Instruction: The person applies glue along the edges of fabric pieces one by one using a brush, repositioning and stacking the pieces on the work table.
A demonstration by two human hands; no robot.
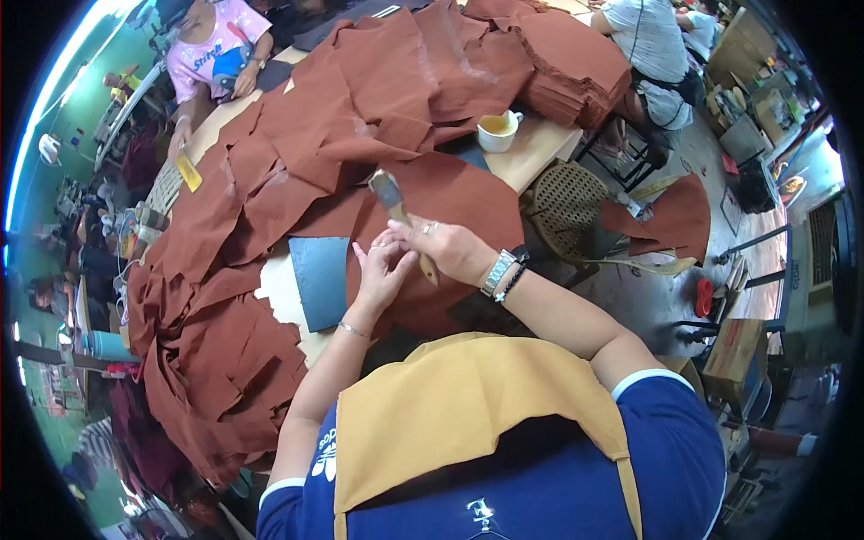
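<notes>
My right hand [450,250] is closed around the wooden handle of a paintbrush [389,195], its bristle end pointing up and away from me. Close beside it on the left, my left hand [384,270] has its fingers partly bent and apart, with nothing visible in them. Both hands are above a rust-red fabric piece [459,193] on the table. A blue-grey flat panel [319,281] lies left of my left hand. Beyond the brush stands a white cup [497,139] with yellowish contents, near the table's right edge.
Overlapping rust-red pieces [297,162] cover much of the table [540,153]; a thick stack [576,67] rises at the far right. A woven chair [562,202] stands to the right. A person in a pink shirt [211,49] holds a yellow tool [188,173] across the table.
</notes>
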